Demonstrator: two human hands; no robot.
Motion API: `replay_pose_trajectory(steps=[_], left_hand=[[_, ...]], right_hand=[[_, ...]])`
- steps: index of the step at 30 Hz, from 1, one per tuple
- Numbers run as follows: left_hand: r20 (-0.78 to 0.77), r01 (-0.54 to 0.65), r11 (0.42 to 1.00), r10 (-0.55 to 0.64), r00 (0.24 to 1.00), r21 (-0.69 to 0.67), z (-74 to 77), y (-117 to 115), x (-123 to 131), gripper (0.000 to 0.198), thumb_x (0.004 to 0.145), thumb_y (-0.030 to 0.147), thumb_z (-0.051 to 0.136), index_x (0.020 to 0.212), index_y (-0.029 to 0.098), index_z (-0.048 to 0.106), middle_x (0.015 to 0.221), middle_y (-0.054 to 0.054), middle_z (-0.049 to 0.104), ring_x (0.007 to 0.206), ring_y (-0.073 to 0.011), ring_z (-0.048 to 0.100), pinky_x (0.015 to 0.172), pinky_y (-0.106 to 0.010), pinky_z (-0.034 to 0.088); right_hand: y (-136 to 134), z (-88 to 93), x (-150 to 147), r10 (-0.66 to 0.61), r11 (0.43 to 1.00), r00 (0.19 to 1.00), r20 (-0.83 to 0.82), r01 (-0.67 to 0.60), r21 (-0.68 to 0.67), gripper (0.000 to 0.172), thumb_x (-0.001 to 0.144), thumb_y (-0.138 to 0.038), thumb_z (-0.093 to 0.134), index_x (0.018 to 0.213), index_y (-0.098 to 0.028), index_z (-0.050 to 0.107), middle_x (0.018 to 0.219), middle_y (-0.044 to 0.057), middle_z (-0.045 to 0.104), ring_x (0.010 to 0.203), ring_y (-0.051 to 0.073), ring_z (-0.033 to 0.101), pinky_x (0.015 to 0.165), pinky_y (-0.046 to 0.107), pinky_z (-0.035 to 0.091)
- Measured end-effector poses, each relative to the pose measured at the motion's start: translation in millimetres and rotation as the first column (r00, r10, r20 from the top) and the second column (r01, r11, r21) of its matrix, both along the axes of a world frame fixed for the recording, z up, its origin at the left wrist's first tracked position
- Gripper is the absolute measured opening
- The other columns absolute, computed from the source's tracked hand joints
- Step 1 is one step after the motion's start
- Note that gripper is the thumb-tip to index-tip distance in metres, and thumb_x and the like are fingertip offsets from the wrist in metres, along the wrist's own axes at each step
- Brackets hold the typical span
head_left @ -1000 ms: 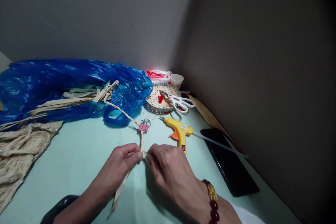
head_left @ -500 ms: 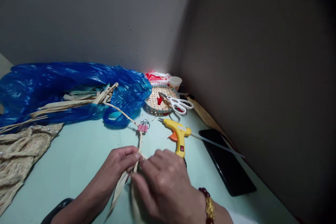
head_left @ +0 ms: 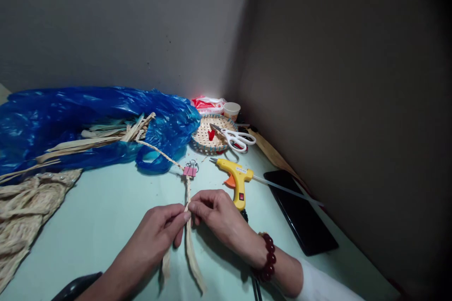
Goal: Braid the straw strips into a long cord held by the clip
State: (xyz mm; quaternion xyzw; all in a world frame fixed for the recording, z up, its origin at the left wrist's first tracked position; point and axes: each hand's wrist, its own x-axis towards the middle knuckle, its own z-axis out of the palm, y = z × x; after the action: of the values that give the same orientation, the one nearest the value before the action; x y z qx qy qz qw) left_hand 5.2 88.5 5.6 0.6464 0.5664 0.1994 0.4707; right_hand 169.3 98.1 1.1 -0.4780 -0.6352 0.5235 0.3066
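Note:
A thin straw braid (head_left: 188, 187) runs down from a pink binder clip (head_left: 189, 171) to my fingers. My left hand (head_left: 160, 230) pinches the braid's lower end from the left, thumb against forefinger. From the right, my right hand (head_left: 217, 211) pinches the straw at the same spot, its fingertips almost meeting the left ones. Two loose flat straw strips (head_left: 192, 256) hang below my fingers over the table. Beyond the clip the braid slants up left to a bundle of dry straw (head_left: 137, 127). Just beyond my right hand lies a yellow glue gun (head_left: 237, 176).
A blue plastic bag (head_left: 88, 103) surrounds the straw bundle. At the left edge lies a woven straw piece (head_left: 31, 211). White-handled scissors (head_left: 238, 140) rest on a round woven basket (head_left: 203, 134), near a paper cup (head_left: 232, 110). A black phone (head_left: 300, 211) lies right, under the glue stick.
My right hand has turned and drawn back from over the strips to a fingertip pinch at the braid's end. One strip now hangs straight below. The view has shifted slightly.

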Motion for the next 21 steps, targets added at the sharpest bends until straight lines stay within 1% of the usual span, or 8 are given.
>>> replay_pose_trajectory(steps=[2, 6, 9, 11, 13, 16, 18, 21], left_hand=[[-0.106, 0.000, 0.999, 0.005, 0.994, 0.046, 4.1, -4.4, 0.1, 0.039, 0.088, 0.043, 0.042, 0.058, 0.020, 0.052, 0.052, 0.004, 0.048, 0.053, -0.0145, 0.045, 0.055, -0.024, 0.033], [-0.249, 0.049, 0.984, -0.005, 0.969, 0.170, 12.2, -17.2, 6.0, 0.039, 0.092, 0.044, 0.033, 0.064, 0.022, 0.049, 0.061, 0.001, 0.056, 0.060, -0.0169, 0.052, 0.060, -0.027, 0.037], [-0.351, 0.103, 0.974, -0.026, 0.936, 0.202, 9.1, -27.3, 13.0, 0.036, 0.094, 0.037, 0.028, 0.067, 0.023, 0.046, 0.062, 0.000, 0.058, 0.060, -0.0175, 0.055, 0.061, -0.029, 0.039], [-0.386, 0.143, 0.966, -0.050, 0.921, 0.217, 2.9, -33.0, 16.4, 0.034, 0.096, 0.033, 0.026, 0.071, 0.023, 0.047, 0.064, 0.000, 0.061, 0.060, -0.0178, 0.058, 0.062, -0.029, 0.040], [-0.398, 0.179, 0.955, -0.074, 0.914, 0.235, -4.0, -37.3, 18.0, 0.033, 0.096, 0.030, 0.025, 0.076, 0.023, 0.051, 0.067, -0.002, 0.064, 0.062, -0.0185, 0.062, 0.062, -0.030, 0.042], [-0.434, 0.235, 0.936, -0.102, 0.895, 0.263, -11.3, -40.6, 17.6, 0.033, 0.097, 0.028, 0.026, 0.082, 0.021, 0.055, 0.071, -0.004, 0.068, 0.066, -0.0203, 0.066, 0.063, -0.031, 0.045], [-0.472, 0.276, 0.917, -0.114, 0.874, 0.289, -12.9, -41.3, 16.6, 0.034, 0.098, 0.026, 0.026, 0.082, 0.021, 0.056, 0.071, -0.004, 0.069, 0.065, -0.0208, 0.068, 0.062, -0.031, 0.046], [-0.511, 0.350, 0.858, -0.122, 0.851, 0.377, -13.7, -43.1, 15.9, 0.034, 0.097, 0.021, 0.027, 0.080, 0.021, 0.056, 0.067, -0.004, 0.069, 0.061, -0.0203, 0.069, 0.057, -0.030, 0.047]], right_hand=[[-1.8, 0.7, -0.8, -0.052, 0.999, 0.999, -0.007, 0.052, -0.009, 0.024, 0.085, -0.020, 0.051, 0.067, -0.014, 0.064, 0.058, -0.002, 0.058, 0.054, 0.009, 0.046, 0.054, 0.020, 0.033], [-5.9, 2.6, -1.3, -0.130, 0.985, 0.985, 0.116, 0.114, 0.131, 0.023, 0.083, -0.017, 0.052, 0.064, -0.015, 0.065, 0.054, -0.003, 0.055, 0.053, 0.009, 0.042, 0.053, 0.021, 0.030], [-6.2, 1.6, 0.0, -0.109, 0.984, 0.990, 0.085, 0.095, 0.150, 0.025, 0.081, -0.015, 0.051, 0.059, -0.015, 0.063, 0.051, -0.005, 0.047, 0.052, 0.009, 0.037, 0.052, 0.022, 0.027], [-5.2, 1.4, 1.4, -0.059, 0.995, 0.998, -0.019, 0.060, 0.079, 0.027, 0.081, -0.015, 0.050, 0.058, -0.014, 0.063, 0.051, -0.004, 0.047, 0.053, 0.009, 0.038, 0.052, 0.021, 0.028], [-4.2, 2.7, 2.4, -0.028, 0.999, 0.988, -0.150, 0.022, -0.042, 0.026, 0.081, -0.014, 0.050, 0.060, -0.013, 0.065, 0.053, -0.003, 0.050, 0.053, 0.009, 0.039, 0.053, 0.020, 0.030], [-3.5, 7.3, 2.3, -0.059, 0.970, 0.949, -0.309, -0.018, -0.242, 0.023, 0.081, -0.014, 0.052, 0.065, -0.011, 0.068, 0.056, -0.001, 0.055, 0.051, 0.008, 0.039, 0.051, 0.019, 0.030], [-3.4, 10.5, 1.7, -0.095, 0.949, 0.934, -0.344, -0.019, -0.314, 0.021, 0.081, -0.014, 0.055, 0.066, -0.010, 0.069, 0.054, -0.001, 0.056, 0.047, 0.006, 0.035, 0.050, 0.019, 0.030], [-3.3, 13.1, 0.6, -0.124, 0.939, 0.938, -0.322, 0.006, -0.344, 0.022, 0.081, -0.014, 0.057, 0.063, -0.010, 0.069, 0.050, -0.003, 0.054, 0.044, 0.005, 0.031, 0.049, 0.019, 0.029]])
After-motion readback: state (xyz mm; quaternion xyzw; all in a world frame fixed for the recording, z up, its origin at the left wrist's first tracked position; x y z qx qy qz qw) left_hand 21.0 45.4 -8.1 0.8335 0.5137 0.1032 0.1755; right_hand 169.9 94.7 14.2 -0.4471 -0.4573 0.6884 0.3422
